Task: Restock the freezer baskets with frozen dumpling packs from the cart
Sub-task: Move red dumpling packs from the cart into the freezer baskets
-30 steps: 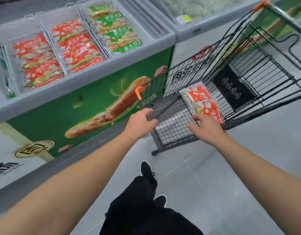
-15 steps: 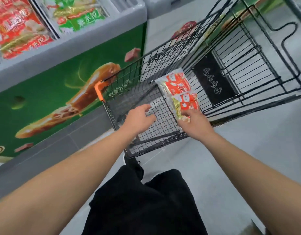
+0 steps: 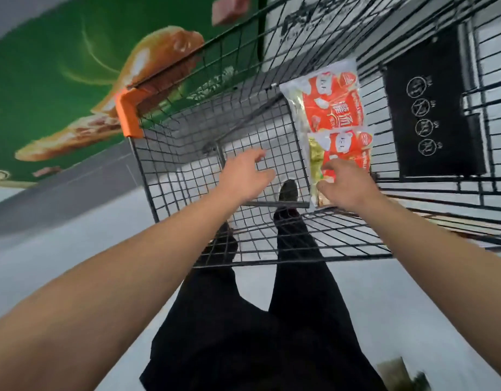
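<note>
head view: right hand [image 3: 348, 184] gripping red dumpling pack [image 3: 345, 153], left hand [image 3: 243, 176] spread empty over cart [image 3: 187, 153], print unreadable

Black wire cart [image 3: 170, 153] with orange corner guard [image 3: 128, 114], red-and-white dumpling packs [image 3: 332, 108], green freezer front [image 3: 46, 60], pale grey floor [image 3: 82, 249], black trousers [image 3: 272, 334]

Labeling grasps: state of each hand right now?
Left hand: open, fingers spread, holding nothing.
Right hand: on the near dumpling pack; grip cannot be told.
</note>
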